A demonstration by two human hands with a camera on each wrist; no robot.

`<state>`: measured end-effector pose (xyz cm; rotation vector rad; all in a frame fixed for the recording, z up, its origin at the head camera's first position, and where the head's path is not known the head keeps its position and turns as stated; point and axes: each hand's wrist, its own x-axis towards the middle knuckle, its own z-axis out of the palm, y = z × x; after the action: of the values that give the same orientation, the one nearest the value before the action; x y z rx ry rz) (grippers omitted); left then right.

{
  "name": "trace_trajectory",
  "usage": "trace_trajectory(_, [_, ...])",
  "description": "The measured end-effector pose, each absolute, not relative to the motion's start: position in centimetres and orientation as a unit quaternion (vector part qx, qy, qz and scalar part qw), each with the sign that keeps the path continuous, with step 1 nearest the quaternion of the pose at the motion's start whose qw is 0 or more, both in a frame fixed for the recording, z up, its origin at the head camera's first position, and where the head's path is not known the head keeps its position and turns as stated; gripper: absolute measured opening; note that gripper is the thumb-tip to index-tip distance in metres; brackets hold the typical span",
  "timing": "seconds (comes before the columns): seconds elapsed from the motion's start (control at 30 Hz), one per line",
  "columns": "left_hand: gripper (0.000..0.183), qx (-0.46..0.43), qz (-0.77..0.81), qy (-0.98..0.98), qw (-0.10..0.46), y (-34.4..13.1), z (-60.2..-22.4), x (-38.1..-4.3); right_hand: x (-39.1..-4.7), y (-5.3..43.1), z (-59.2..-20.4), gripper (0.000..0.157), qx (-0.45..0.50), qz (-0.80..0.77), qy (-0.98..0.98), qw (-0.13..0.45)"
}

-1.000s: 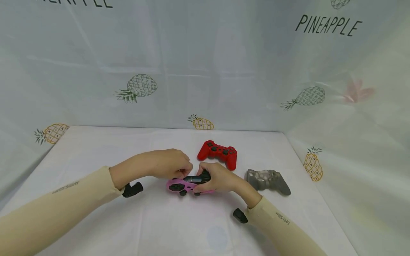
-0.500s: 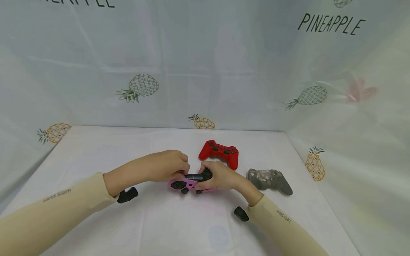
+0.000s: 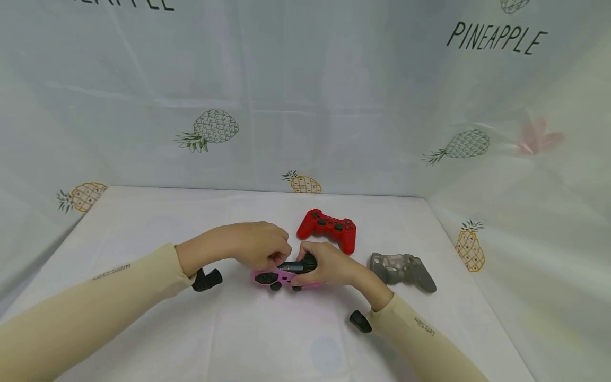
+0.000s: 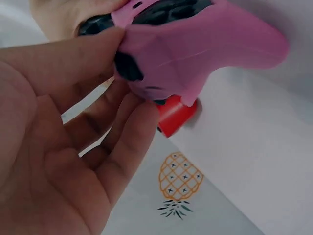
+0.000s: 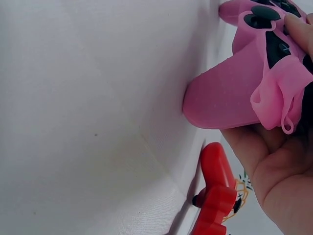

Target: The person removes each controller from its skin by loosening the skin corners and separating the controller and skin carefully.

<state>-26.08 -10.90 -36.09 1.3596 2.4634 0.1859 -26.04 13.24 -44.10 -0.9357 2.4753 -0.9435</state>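
Note:
A black game controller (image 3: pixel 298 266) in a pink silicone cover (image 4: pixel 181 54) stands tipped on the table between my hands. My right hand (image 3: pixel 329 265) grips its right side, thumb on the front and fingers behind. In the right wrist view the cover (image 5: pixel 225 93) fits over one handle, while a loose flap with a thin loop hangs bunched near the buttons. My left hand (image 3: pixel 262 246) pinches the left top edge with thumb and fingertips. There the left wrist view shows the cover over the handle, with black controller showing through an opening.
Behind the hands lies a red game controller (image 3: pixel 326 227). A grey translucent cover or controller (image 3: pixel 401 270) rests right of my right hand. The white table (image 3: pixel 267 339) meets a pineapple-print curtain (image 3: pixel 305 106) at its back edge. Black wrist devices (image 3: pixel 207 280) stick out below both sleeves.
My left hand drew slightly left half a second ago and is now back to the right, over the controller's top edge. My right hand keeps its grip in nearly the same place.

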Motion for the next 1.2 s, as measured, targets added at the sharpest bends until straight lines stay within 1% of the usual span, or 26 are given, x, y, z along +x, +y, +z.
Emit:
trace_trajectory(0.1, [0.027,0.466,0.069,0.857,0.209,-10.4,-35.6,-26.7,-25.9,13.3,-44.0,0.037,-0.334,-0.335,0.866,0.163])
trace_trajectory(0.2, [0.026,0.454,0.077,0.854,0.242,-10.1,-35.3,-27.0,-25.7,13.3,-44.0,0.036,-0.341,-0.331,0.865,0.159])
trace_trajectory(0.3, [0.026,0.448,0.076,0.854,0.255,-9.9,-34.9,-27.1,-25.6,13.3,-44.1,0.037,-0.349,-0.327,0.865,0.152])
trace_trajectory(0.4, [0.027,0.445,0.069,0.858,0.249,-10.1,-34.5,-27.1,-25.7,13.3,-44.3,0.037,-0.354,-0.325,0.865,0.147])
trace_trajectory(0.7, [0.027,0.434,0.070,0.878,0.191,-12.1,-34.3,-26.4,-25.8,13.3,-44.2,0.037,-0.352,-0.316,0.870,0.136])
trace_trajectory(0.93, [0.026,0.446,0.121,0.882,0.091,-14.8,-36.5,-24.7,-25.9,13.2,-44.5,0.036,-0.339,-0.319,0.874,0.141])
trace_trajectory(1.2, [0.027,0.410,0.182,0.894,-0.010,-16.5,-40.4,-22.7,-26.0,13.4,-44.2,0.038,-0.328,-0.320,0.877,0.149])
